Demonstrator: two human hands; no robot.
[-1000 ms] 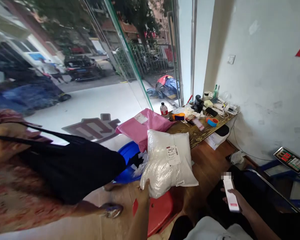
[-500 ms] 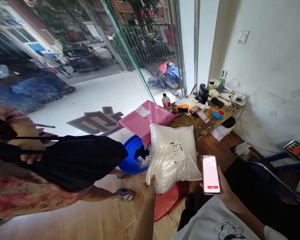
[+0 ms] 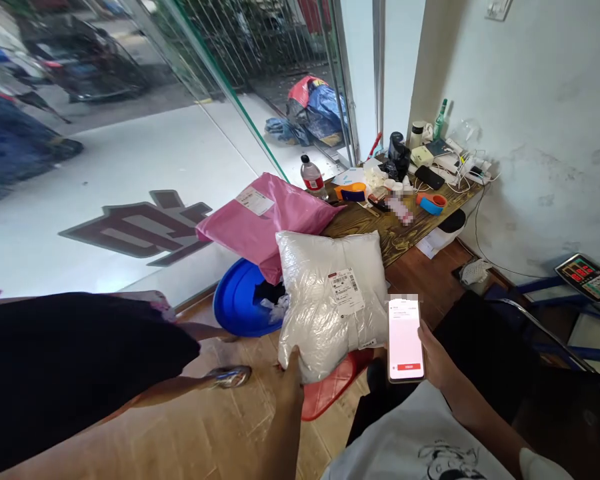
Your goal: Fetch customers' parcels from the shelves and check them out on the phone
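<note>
The white parcel (image 3: 333, 300) in the left grip (image 3: 289, 381) is wrapped in thin, crinkled plastic film with a soft sheen, and carries a matt paper label (image 3: 347, 292). The phone (image 3: 405, 339) in the right grip (image 3: 437, 357) has a smooth, glossy glass screen. Just under the parcel, the red stool (image 3: 333, 390) is shiny moulded plastic. Behind the parcel lies a pink bag (image 3: 275, 220) of smooth, satiny plastic, and beside it a glossy blue plastic tub (image 3: 237, 303). Beyond, the bench (image 3: 405, 233) is dark, rough-grained wood. The floor (image 3: 230, 433) below the left grip is matt wood-look boards.
</note>
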